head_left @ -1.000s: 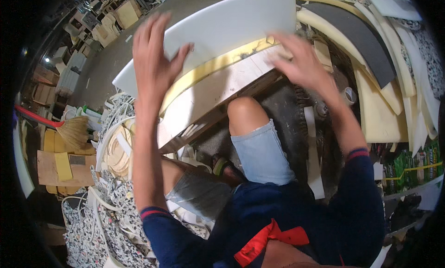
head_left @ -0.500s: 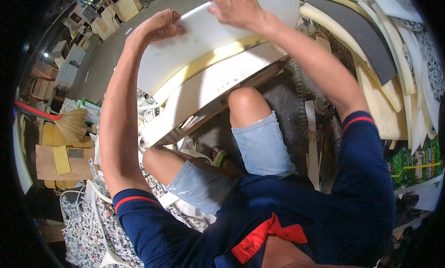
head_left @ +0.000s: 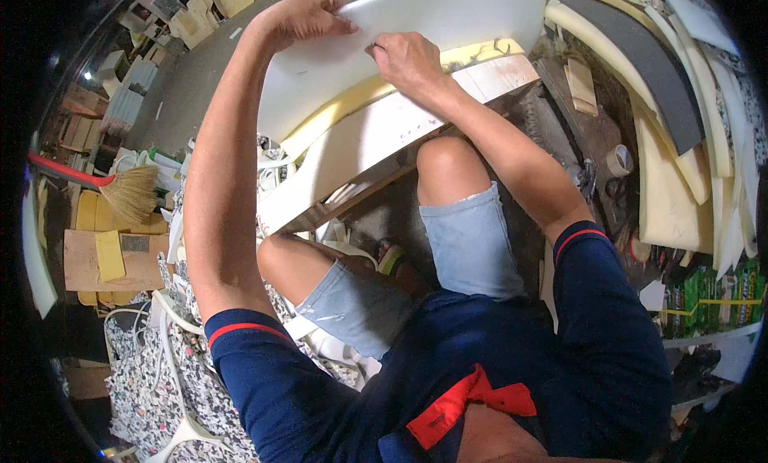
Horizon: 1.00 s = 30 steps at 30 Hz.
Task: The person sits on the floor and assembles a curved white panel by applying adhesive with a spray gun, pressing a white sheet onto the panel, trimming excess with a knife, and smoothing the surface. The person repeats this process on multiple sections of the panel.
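Observation:
A white foam sheet (head_left: 456, 19) stands tilted on its long side ahead of me. Along its lower edge runs a yellow foam strip (head_left: 340, 107), above a pale, flat-topped wooden piece (head_left: 352, 149) in front of my knees. My left hand (head_left: 308, 19) grips the sheet's upper edge, thumb on the near face. Low and to its right, my right hand (head_left: 410, 63) is closed in a pinch close to the sheet's near face. Whatever sits between those fingertips is too small to make out. Small dark marks dot the sheet's face.
Curved foam offcuts (head_left: 672, 175) and a dark grey foam piece (head_left: 640, 59) lean at the right. A tape roll (head_left: 618, 160) and wood scrap (head_left: 582, 87) lie nearer. At left are a straw broom (head_left: 130, 192), boards (head_left: 112, 263) and speckled foam (head_left: 152, 383).
My right hand has come down from the sheet's top edge to its near face, its fingers now pinched. The left hand stays at the upper edge, slightly further right in view.

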{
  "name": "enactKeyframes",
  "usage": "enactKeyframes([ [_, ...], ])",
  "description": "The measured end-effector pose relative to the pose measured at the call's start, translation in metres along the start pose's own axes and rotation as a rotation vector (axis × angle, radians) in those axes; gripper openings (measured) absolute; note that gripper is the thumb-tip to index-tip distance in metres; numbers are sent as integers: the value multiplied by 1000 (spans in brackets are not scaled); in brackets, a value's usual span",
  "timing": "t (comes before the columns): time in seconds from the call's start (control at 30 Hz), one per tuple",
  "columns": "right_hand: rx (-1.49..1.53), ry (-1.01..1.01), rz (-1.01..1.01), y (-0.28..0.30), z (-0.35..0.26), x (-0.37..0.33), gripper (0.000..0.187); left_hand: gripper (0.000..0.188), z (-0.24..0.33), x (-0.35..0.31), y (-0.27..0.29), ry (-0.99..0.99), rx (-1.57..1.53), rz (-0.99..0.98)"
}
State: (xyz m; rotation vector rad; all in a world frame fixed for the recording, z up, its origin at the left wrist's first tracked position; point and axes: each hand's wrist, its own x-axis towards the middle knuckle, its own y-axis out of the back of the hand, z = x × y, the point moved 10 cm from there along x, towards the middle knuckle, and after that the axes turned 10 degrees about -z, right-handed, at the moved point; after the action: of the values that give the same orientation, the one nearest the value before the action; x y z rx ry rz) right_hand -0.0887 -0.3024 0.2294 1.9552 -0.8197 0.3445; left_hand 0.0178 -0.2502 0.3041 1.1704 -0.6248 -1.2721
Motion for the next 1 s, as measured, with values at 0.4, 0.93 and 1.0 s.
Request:
enactKeyframes([
  [0.4, -364, -650, 31, 177, 172, -142, 24, 44, -1, -13, 1, -116, -62, -34],
  [0.93, 121, 333, 172, 36, -64, -77, 10, 66, -48, -41, 6, 58, -165, 2],
  [1.0, 82, 377, 296, 22, -95, -55, 11, 60, -43, -46, 8, 72, -170, 44],
])
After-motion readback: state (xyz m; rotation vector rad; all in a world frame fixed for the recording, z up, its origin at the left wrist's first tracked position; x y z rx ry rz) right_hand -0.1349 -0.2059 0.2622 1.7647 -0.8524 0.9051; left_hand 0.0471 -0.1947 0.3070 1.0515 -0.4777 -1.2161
